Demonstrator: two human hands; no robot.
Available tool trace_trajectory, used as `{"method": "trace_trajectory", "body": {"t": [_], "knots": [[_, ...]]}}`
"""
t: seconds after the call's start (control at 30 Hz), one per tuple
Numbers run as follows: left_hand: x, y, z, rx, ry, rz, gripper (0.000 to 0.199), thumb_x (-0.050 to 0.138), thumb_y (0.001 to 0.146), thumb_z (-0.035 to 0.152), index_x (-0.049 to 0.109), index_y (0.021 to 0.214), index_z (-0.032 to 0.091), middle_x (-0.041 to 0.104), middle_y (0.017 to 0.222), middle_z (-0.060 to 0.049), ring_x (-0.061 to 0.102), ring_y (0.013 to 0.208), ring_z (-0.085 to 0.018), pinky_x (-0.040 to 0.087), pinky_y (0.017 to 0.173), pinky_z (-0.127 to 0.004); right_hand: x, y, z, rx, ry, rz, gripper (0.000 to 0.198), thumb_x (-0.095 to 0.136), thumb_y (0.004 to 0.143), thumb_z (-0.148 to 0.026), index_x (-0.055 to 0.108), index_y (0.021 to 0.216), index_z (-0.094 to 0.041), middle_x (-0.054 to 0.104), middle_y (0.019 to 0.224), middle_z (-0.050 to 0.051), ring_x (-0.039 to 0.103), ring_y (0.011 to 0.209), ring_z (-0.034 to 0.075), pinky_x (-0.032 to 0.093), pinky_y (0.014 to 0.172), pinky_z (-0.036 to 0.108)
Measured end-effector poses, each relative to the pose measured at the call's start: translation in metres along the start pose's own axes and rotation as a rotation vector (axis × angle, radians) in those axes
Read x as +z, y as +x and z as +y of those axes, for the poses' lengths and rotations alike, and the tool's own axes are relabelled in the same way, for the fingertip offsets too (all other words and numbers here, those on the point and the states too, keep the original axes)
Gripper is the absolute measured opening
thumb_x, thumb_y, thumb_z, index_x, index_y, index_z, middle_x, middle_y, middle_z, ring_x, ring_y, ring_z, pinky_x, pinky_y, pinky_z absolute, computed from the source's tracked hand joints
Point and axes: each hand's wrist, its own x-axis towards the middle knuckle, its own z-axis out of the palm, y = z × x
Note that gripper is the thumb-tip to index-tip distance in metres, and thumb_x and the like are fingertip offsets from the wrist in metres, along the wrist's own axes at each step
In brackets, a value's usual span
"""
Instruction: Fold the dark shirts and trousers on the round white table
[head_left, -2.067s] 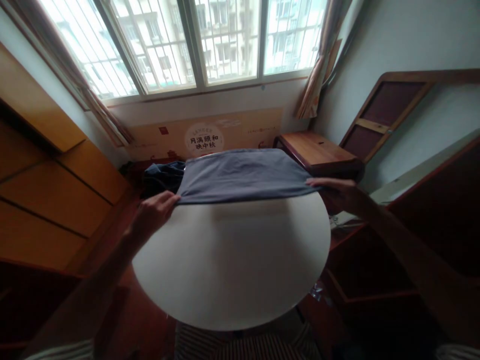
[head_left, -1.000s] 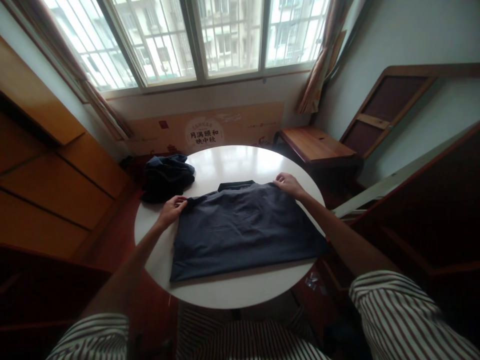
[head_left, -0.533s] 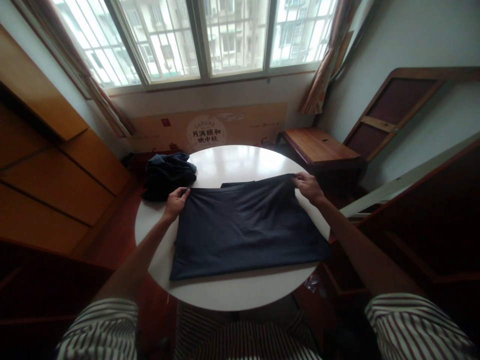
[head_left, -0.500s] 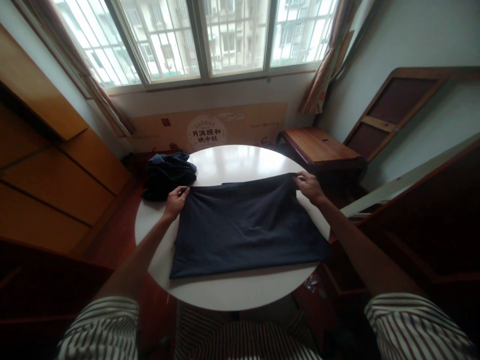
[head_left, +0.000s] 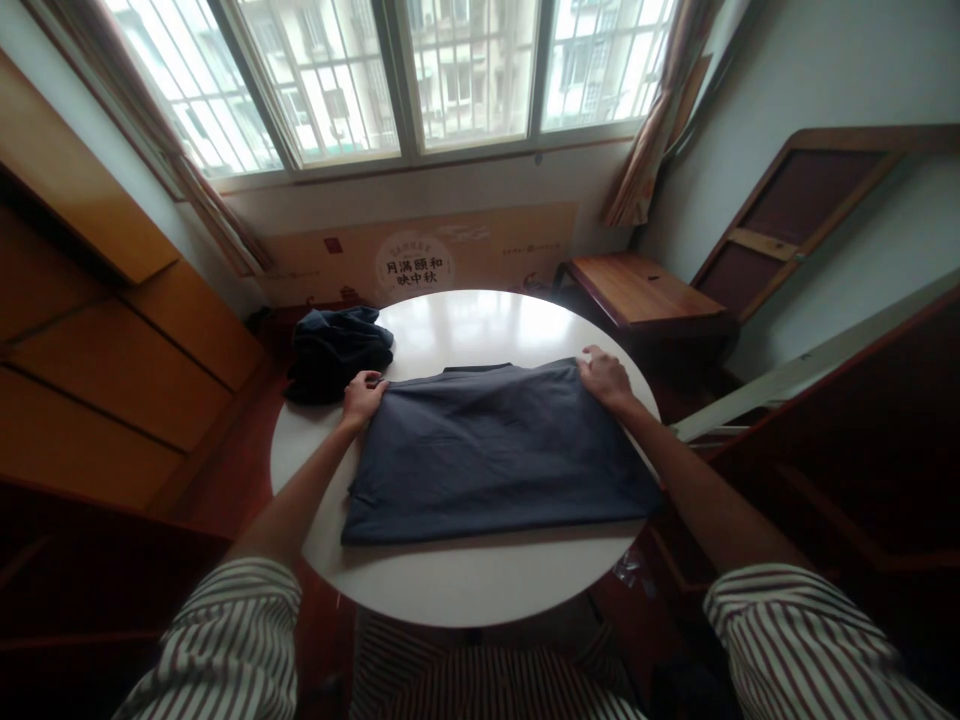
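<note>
A dark blue-grey garment [head_left: 495, 450], folded into a wide rectangle, lies over the white round table [head_left: 480, 590]. Its exact kind cannot be made out. My left hand [head_left: 364, 397] pinches its far left corner, fingers closed on the fabric. At the far right corner, my right hand [head_left: 604, 377] grips the cloth with curled fingers. A small dark strip of fabric shows behind the far edge, between the hands. The garment's near right corner reaches the table's rim.
A crumpled dark pile of clothes [head_left: 339, 352] sits at the table's far left. Beyond the table to the right stands a wooden stool-like table [head_left: 645, 288]. Orange-brown cabinets [head_left: 150, 370] line the left side. A barred window [head_left: 465, 80] is ahead.
Both hands have moved slightly inward with the garment's far corners, the right one more. The far edge has come a little nearer and lower, and more of the dark strip behind it shows.
</note>
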Motion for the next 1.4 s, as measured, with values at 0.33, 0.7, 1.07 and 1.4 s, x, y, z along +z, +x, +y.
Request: {"method": "trace_trajectory", "body": {"t": [0.33, 0.7, 1.07, 1.4], "knots": [[0.062, -0.057, 0.089, 0.677, 0.412, -0.626, 0.056, 0.034, 0.101, 0.048, 0.035, 0.153, 0.027, 0.029, 0.162, -0.005, 0.024, 0.150, -0.028, 0.018, 0.121, -0.053, 0.034, -0.072, -0.091, -0.776, -0.025, -0.387, 0.064, 0.030, 0.100, -0.058, 0.034, 0.155, -0.025, 0.035, 0.159, 0.009, 0.024, 0.149, 0.031, 0.015, 0.119, 0.059], [0.030, -0.031, 0.039, 0.415, 0.416, -0.496, 0.055, 0.023, 0.103, 0.042, 0.035, 0.154, 0.025, 0.035, 0.159, -0.006, 0.026, 0.149, -0.021, 0.021, 0.121, -0.044, 0.022, -0.054, -0.013, -0.285, -0.188, -0.362, 0.073, 0.023, 0.099, -0.061, 0.027, 0.157, -0.017, 0.018, 0.164, 0.009, 0.017, 0.151, 0.030, 0.013, 0.120, 0.058], [0.051, -0.118, 0.101, 0.612, 0.430, -0.516, 0.059, 0.028, 0.102, 0.044, 0.033, 0.155, 0.019, 0.028, 0.161, -0.011, 0.021, 0.150, -0.028, 0.017, 0.120, -0.056, 0.019, -0.117, -0.094, -0.566, -0.086, -0.287, 0.065, 0.023, 0.102, -0.048, 0.033, 0.154, -0.010, 0.028, 0.160, 0.017, 0.023, 0.149, 0.032, 0.019, 0.118, 0.059], [-0.022, -0.144, 0.023, 0.345, 0.557, -0.413, 0.061, 0.029, 0.102, 0.046, 0.028, 0.157, 0.021, 0.026, 0.162, -0.010, 0.022, 0.151, -0.026, 0.017, 0.121, -0.052, 0.017, -0.150, -0.030, -0.404, -0.220, -0.208, 0.069, 0.032, 0.097, -0.059, 0.036, 0.154, -0.021, 0.028, 0.161, 0.010, 0.024, 0.148, 0.034, 0.019, 0.119, 0.057]]}}
